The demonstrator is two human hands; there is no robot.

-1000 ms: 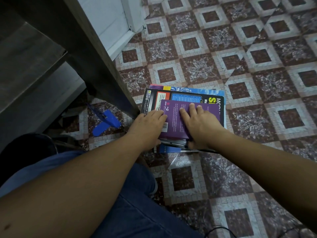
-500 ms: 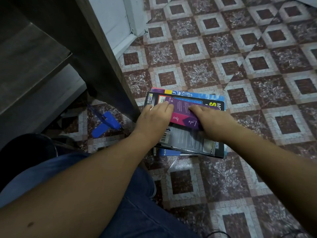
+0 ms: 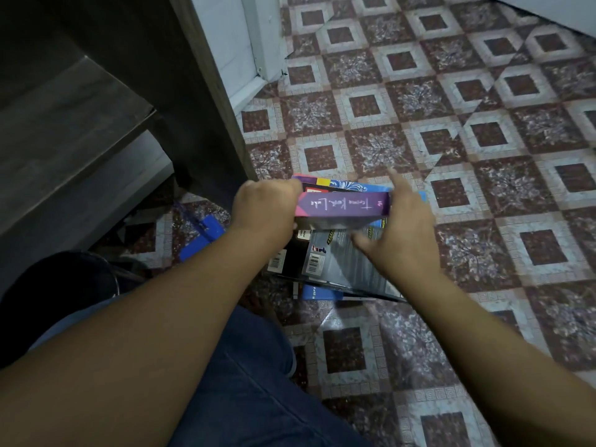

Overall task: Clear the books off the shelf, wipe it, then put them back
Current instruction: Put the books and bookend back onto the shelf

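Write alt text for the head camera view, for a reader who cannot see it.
Two bare hands hold a purple paperback book, spine up, over a stack of books lying on a maroon-and-white patterned tile floor; the left hand grips one end, the right hand the other. A dark wooden shelf unit stands at left.

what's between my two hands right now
The purple book, tipped up on its long edge over the stack of books. The left hand grips one end; the right hand, blurred, is at the other. Head view.
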